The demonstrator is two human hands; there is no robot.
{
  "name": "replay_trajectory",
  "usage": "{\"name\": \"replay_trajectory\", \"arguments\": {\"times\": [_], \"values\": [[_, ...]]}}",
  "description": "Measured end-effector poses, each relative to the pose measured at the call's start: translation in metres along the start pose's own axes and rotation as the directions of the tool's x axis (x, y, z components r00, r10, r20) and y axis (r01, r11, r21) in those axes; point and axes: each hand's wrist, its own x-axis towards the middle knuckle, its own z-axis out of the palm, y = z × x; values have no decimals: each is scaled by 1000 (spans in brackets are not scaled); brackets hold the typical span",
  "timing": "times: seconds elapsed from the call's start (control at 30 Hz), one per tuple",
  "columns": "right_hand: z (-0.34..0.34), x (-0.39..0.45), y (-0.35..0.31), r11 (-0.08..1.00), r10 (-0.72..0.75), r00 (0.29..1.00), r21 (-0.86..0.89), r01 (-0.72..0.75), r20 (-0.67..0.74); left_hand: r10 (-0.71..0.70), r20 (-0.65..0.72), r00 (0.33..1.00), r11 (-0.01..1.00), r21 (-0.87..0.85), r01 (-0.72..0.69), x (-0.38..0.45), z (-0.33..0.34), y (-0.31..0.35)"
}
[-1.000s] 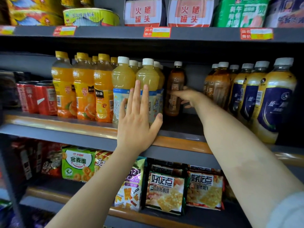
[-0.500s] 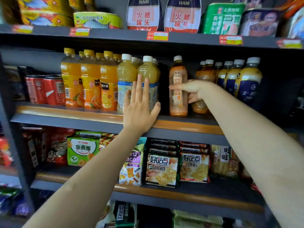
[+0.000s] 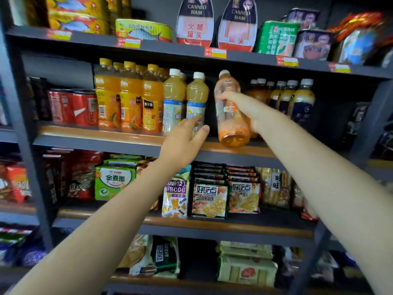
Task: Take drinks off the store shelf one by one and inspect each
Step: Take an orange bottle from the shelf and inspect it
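Observation:
My right hand grips an amber tea bottle with a white cap and orange label. The bottle is tilted, its base lifted out over the front edge of the drinks shelf. My left hand reaches forward with straight fingers, its fingertips at the lower part of a pale yellow juice bottle that stands on the shelf. Left of that stand another pale juice bottle and several orange juice bottles. Dark-labelled tea bottles stand to the right.
Red cans sit at the shelf's left end. Canned ham and tins fill the shelf above. Snack packs line the shelf below, more packets lower down. Dark metal uprights frame the unit.
My right hand has pulled the amber tea bottle forward off the shelf and tilted it. My left hand has slid lower on the pale juice bottle. The view has backed away from the shelf.

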Motion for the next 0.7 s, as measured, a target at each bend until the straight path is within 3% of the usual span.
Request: {"name": "replay_trajectory", "arguments": {"times": [0.1,0.2,0.4,0.53,0.7], "values": [[39,-33,25,999,-8,999,-33,9,38,-90,74,993,913,-393,112,-38,-6,12],[72,-67,49,994,-31,997,-98,38,64,-169,138,976,776,-592,218,-77,-14,3],[119,-133,89,989,-80,992,-119,91,100,-275,184,944,560,-767,313,-154,-31,-23],[142,-165,127,992,-24,991,-117,40,129,-333,270,903,415,-818,398,-206,-38,-48],[163,-197,182,989,102,990,99,-112,99,-375,378,847,260,-834,487,-259,-41,-73]]}}
